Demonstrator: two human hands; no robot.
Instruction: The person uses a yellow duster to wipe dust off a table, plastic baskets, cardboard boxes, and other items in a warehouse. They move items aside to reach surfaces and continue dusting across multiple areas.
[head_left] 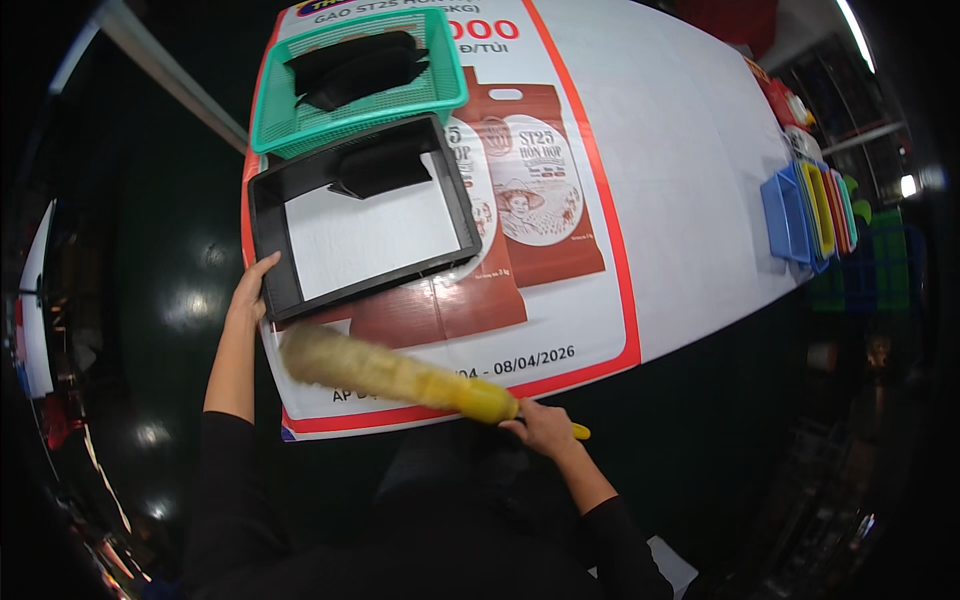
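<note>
A black rectangular tray [281,285] lies at a slant on the table, with a white sheet or base [375,230] inside it. Along its far side rests a folded black piece [385,168]. My left hand [254,287] grips the tray's near-left edge, thumb over the rim. In my right hand [547,428] is the handle of a yellow duster [400,378], held near the table's front edge. Its fluffy head points left, blurred by motion, just in front of the tray. Beyond the tray sits a teal mesh basket [457,85] holding black folded pieces [355,70].
The table carries a printed poster [610,310] showing brown bags, and a white cover [690,170] to its right. On the right edge stands a blue bin [787,215] beside upright yellow, red and teal trays [832,210]. A pale post [170,75] slants at the far left.
</note>
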